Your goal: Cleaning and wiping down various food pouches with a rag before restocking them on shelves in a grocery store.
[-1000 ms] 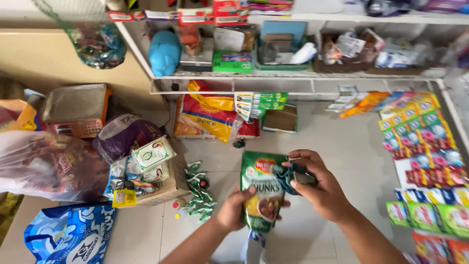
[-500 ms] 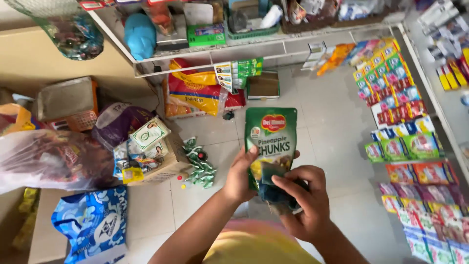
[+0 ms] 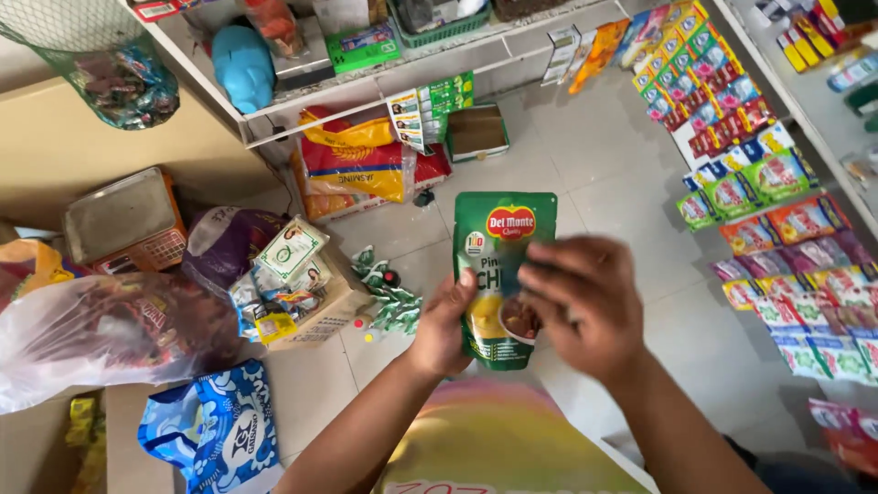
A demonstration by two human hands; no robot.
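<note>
Head view: a clear bag (image 3: 101,343) is seen on the left. A green pouch (image 3: 503,247) is gripped upright above the floor (image 3: 594,165) by the left hand (image 3: 445,325); its front is covered by the half-curled right hand (image 3: 585,306).

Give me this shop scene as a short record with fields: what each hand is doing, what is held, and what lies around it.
Held item: green stand-up food pouch, upright, front facing the camera
Left hand: grips the pouch's lower left edge
Right hand: fingers spread across the pouch's front right side
Left of the hands: open cardboard box of small packets on the tiled floor
Far left: clear plastic bag, blue patterned bag
Right: hanging strips of colourful sachets
Top: shelf with a blue piggy bank
</note>
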